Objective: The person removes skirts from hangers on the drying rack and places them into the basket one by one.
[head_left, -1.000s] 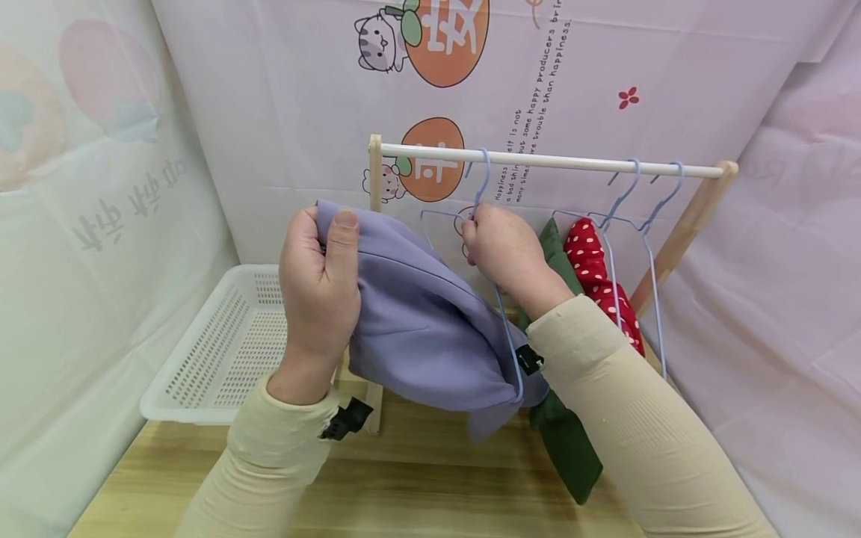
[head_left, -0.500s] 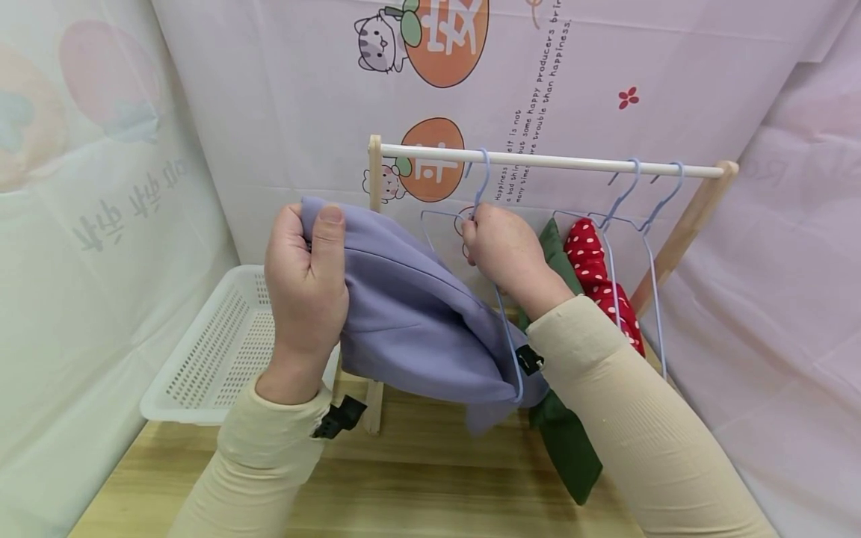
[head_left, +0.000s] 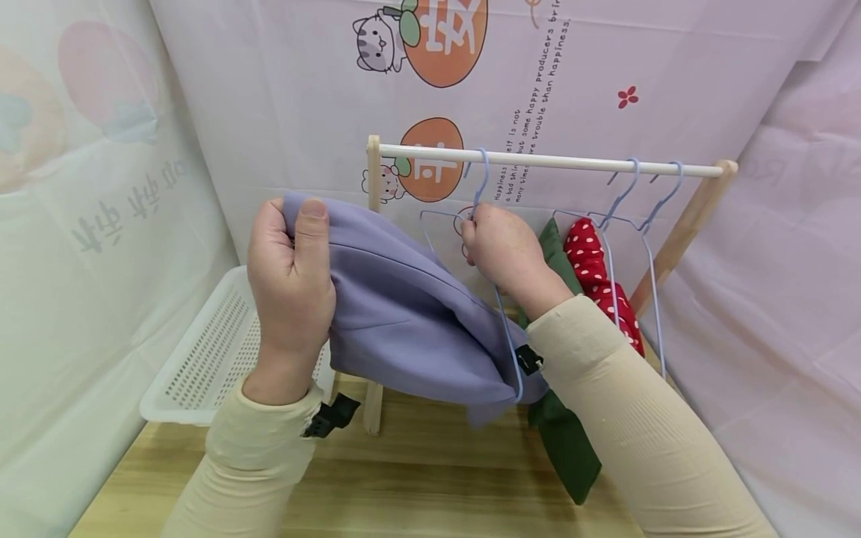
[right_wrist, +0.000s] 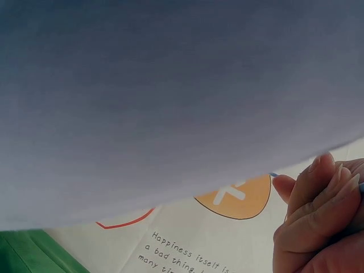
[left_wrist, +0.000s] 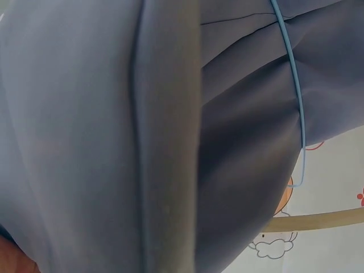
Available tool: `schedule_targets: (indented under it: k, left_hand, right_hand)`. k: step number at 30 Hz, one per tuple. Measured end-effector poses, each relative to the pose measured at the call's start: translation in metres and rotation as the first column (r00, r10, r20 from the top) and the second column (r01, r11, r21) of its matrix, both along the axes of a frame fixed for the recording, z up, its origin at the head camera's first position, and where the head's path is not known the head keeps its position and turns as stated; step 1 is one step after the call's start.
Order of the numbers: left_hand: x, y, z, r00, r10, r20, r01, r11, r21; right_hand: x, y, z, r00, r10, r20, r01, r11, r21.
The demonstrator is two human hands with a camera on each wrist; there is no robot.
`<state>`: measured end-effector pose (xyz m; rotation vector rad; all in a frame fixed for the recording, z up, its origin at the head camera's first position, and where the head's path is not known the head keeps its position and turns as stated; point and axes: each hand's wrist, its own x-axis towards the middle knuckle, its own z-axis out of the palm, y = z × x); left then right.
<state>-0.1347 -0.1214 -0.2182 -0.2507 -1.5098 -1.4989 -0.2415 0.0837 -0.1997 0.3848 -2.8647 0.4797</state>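
A lavender cloth garment (head_left: 403, 321) runs through a light blue wire hanger (head_left: 508, 340), which hooks over the white rail. My left hand (head_left: 289, 306) grips the garment's upper left end, thumb on top, and holds it stretched out to the left. With curled fingers, my right hand (head_left: 511, 250) holds the hanger just below its hook. In the left wrist view the cloth (left_wrist: 85, 125) fills most of the picture, the hanger's wire (left_wrist: 297, 85) crossing it. Cloth (right_wrist: 170, 108) also covers much of the right wrist view, above my curled fingers (right_wrist: 313, 227).
The white rail (head_left: 551, 159) spans a wooden rack. To the right, a green garment (head_left: 568, 448), a red polka-dot garment (head_left: 592, 261) and more blue hangers (head_left: 655, 276) hang close together. A white perforated basket (head_left: 181, 403) stands left on the wooden table (head_left: 437, 478).
My left hand has moved left and slightly up, drawing the garment further out through the hanger. The right hand and the hanger have stayed in place.
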Motion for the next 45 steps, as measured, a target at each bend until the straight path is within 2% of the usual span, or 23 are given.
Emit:
schedule_targets:
  k: [8,26,45]
  left_hand:
    - [0.002,-0.004,0.004,0.999,-0.012,-0.041,0.013,1.0,0.025]
    - [0.011,-0.01,0.013,0.999,-0.035,-0.025,0.037,0.993,0.108]
    - [0.012,-0.006,0.017,0.988,-0.017,-0.152,0.045,0.983,0.179]
  right_hand:
    - [0.0,0.0,0.001,1.0,0.005,-0.014,-0.004,1.0,0.012]
    - [0.001,0.0,0.001,1.0,0.017,-0.015,-0.016,1.0,0.01]
    - [-0.009,0.006,-0.002,0.999,0.032,-0.01,-0.032,0.999,0.006]
